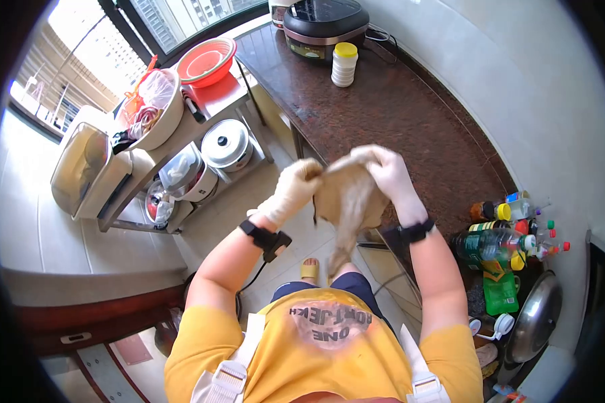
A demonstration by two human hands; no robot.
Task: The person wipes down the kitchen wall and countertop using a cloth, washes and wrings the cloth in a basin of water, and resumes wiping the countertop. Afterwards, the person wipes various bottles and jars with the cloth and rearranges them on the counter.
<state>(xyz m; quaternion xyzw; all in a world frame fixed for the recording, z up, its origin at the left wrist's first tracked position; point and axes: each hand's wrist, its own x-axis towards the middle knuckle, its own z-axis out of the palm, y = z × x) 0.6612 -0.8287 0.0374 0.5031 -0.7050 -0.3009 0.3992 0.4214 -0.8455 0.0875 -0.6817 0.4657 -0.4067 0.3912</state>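
Where the rack (178, 149) stands: 10 o'clock, a lidded pot (225, 144) on its lower level; it looks well apart from the hands, so spreading wide on this side seems safe
Left hand (296, 188): near the middle of the view, seemingly gloved, closed in a fist on the cloth's upper left corner; a firm hold close to the edge should serve best
Cloth (366, 198): brown and blurred, hung between both hands, its tail dropping toward 6 o'clock; a smooth, even pull would handle better than a hard tug
Right hand (390, 171): 2 o'clock, pale too, fingers bent over the upper edge and gripping it; level wrists would limit twisting
Counter (423, 121): stretches between 12 and 3 o'clock; the loose tail could snag on its rim, so hold it clear
Bottles (494, 247): crowded at 3 o'clock, easily knocked by a wide swing
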